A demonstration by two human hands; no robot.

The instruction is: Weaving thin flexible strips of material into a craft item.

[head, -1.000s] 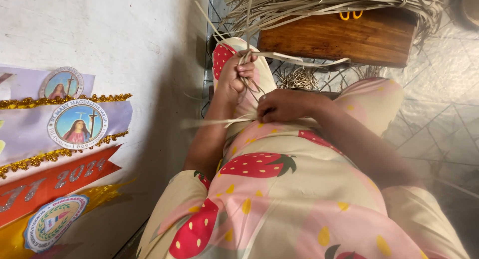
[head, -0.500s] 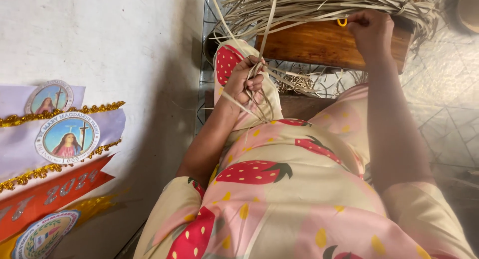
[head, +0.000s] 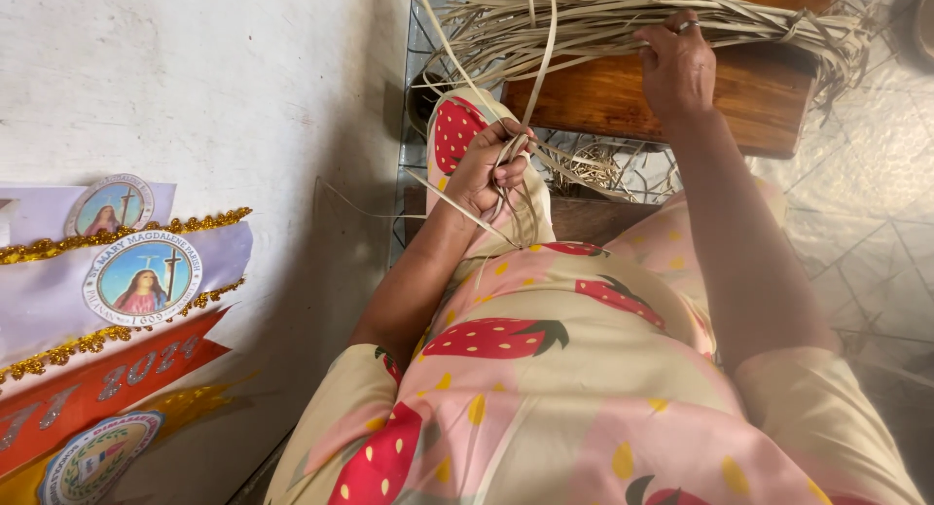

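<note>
Head view: left hand (head: 489, 167) clamped on a few pale strips (head: 513, 189) just below the wooden bench (head: 623, 96), right hand (head: 678, 65) closing on the strip bundle (head: 584, 18) atop it — mid-pick; next needs one strip teased free.

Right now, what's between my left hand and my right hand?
In the head view, loose pale strips trail between the left hand and the right hand, over the wooden block's front.
</note>
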